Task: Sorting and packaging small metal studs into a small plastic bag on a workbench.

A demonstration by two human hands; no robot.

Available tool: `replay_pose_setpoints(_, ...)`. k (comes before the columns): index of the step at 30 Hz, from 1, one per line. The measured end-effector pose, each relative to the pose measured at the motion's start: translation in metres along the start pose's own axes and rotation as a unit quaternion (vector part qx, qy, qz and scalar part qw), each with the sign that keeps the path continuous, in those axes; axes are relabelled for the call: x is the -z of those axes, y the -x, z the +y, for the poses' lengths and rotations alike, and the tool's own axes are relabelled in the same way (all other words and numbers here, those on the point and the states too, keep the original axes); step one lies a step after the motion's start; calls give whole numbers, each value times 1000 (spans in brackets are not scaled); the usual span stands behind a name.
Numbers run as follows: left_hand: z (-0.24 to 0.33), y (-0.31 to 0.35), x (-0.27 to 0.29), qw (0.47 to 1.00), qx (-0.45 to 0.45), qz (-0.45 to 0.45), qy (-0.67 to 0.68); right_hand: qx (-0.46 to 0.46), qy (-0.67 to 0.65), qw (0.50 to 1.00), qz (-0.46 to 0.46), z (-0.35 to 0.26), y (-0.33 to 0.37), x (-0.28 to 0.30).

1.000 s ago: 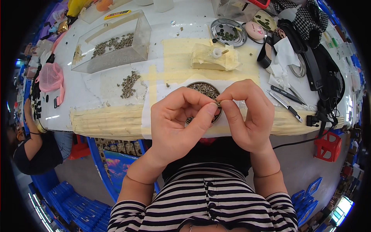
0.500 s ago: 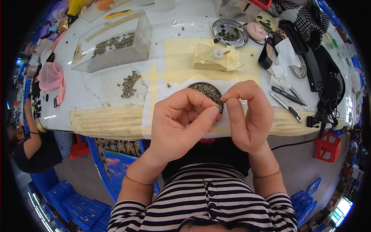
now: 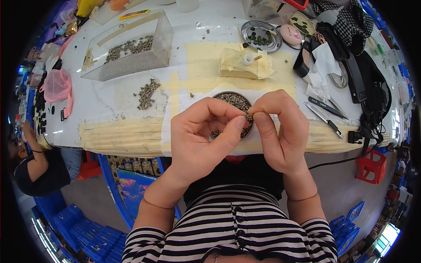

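Over a round dish (image 3: 253, 127) of small grey-brown pieces (image 3: 232, 101), my two hands meet at the fingertips. Thumb and forefinger of my left hand (image 3: 204, 136) are pinched together, its other fingers curled in. My right hand (image 3: 280, 131) pinches too, its tips touching or almost touching the left ones. Whatever tiny thing lies between the fingertips is too small to name. Left of the hands, a loose pile of similar pieces (image 3: 148, 94) rests on the white table (image 3: 184, 26).
A clear plastic box (image 3: 131, 72) with more pieces stands at the back left. Behind the dish sits a tape-covered block (image 3: 239, 70) with a small white cup (image 3: 248, 59). Tweezers (image 3: 326, 107), a craft knife (image 3: 324, 120) and a metal dish (image 3: 261, 37) lie to the right.
My hands have drawn closer. The right fingertips have moved slightly left to the left fingertips, closing the small gap between them.
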State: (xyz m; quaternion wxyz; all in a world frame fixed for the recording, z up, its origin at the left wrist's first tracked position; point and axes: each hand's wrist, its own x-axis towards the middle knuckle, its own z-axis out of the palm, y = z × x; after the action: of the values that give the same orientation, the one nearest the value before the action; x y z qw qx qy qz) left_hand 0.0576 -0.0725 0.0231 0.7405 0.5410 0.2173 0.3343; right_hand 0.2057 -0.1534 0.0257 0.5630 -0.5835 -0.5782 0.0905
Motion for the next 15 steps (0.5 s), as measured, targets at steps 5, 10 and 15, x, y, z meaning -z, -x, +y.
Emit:
replay_pose_setpoints(5, 0, 1, 0, 1000, 10, 1, 29, 20, 13, 1000, -8, 3, 0, -2)
replay_pose_setpoints(10, 0, 2, -1, 997, 27, 6, 73, 46, 39, 998, 5, 5, 1, -4)
replay_pose_setpoints(15, -3, 3, -2, 1000, -9, 19, 3, 45, 65, 997, 9, 4, 3, -4)
